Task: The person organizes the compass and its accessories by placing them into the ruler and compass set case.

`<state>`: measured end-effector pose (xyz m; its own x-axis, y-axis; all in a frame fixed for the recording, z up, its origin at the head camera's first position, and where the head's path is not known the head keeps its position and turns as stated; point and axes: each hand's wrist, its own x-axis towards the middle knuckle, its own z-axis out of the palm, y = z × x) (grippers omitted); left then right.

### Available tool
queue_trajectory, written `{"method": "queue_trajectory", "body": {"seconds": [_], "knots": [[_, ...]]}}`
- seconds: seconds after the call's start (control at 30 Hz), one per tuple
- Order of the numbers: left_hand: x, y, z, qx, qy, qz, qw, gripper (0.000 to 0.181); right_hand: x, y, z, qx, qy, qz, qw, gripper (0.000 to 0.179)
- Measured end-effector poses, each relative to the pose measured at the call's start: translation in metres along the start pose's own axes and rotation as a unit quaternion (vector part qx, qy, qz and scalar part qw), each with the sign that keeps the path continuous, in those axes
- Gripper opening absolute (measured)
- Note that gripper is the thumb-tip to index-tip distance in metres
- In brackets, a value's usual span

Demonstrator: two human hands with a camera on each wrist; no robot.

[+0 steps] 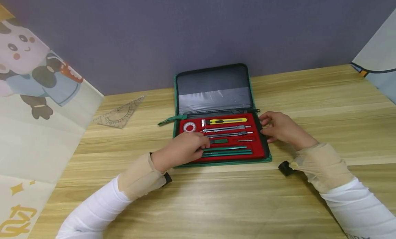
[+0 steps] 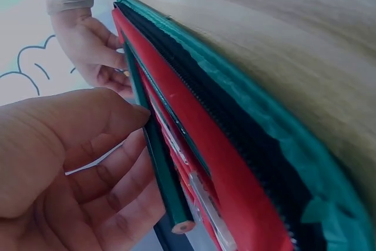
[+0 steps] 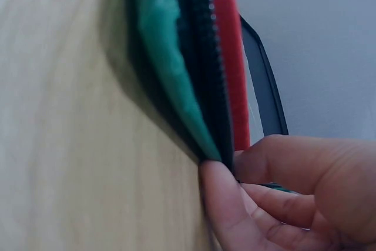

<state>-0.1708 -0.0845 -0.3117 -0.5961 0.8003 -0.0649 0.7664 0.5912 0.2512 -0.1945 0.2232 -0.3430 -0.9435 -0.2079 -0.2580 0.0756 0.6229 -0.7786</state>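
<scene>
A green zip case (image 1: 213, 79) lies unfolded, its red insert (image 1: 259, 148) facing up. My left hand (image 1: 184, 148) is over the insert's left part, and in the left wrist view its thumb and fingers pinch a green pencil (image 2: 164, 171) along the insert. In the right wrist view, my right hand (image 3: 282, 186) pinches the case's zippered edge (image 3: 170, 69) between thumb and fingers. Beyond the left hand, the insert holds a yellow utility knife (image 1: 229, 121), silver compasses (image 1: 227, 128), a small green box (image 1: 220, 141) and a white ring-shaped piece (image 1: 189, 126).
A clear set square (image 1: 120, 112) with a protractor arc lies left of the case on the wooden table (image 1: 222, 201). The case's lid leans back near the grey wall (image 1: 204, 29). A green strap (image 1: 168, 120) sticks out on the case's left side.
</scene>
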Motion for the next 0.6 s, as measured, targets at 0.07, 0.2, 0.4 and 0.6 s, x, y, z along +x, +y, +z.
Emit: {"method": "queue_trajectory", "body": {"seconds": [0.07, 0.2, 0.4, 0.6], "knots": [[0.0017, 0.0003, 0.0008, 0.001, -0.001, 0.0, 1.0, 0.018, -0.0003, -0.0006, 0.0001, -0.001, 0.001, 0.001, 1.0, 0.049], [0.0049, 0.001, 0.0021, 0.002, -0.003, -0.001, 1.0, 0.019, -0.0012, -0.002, 0.0002, 0.0, 0.0, 0.001, 1.0, 0.048], [0.0091, 0.0032, 0.0035, 0.003, -0.008, -0.003, 1.0, 0.017, -0.0023, -0.0025, 0.0001, -0.002, 0.0, -0.001, 1.0, 0.048], [0.0103, 0.0043, 0.0039, -0.003, -0.014, -0.005, 0.9999, 0.017, -0.0027, -0.0025, 0.0004, 0.002, 0.0, 0.001, 1.0, 0.049]]}}
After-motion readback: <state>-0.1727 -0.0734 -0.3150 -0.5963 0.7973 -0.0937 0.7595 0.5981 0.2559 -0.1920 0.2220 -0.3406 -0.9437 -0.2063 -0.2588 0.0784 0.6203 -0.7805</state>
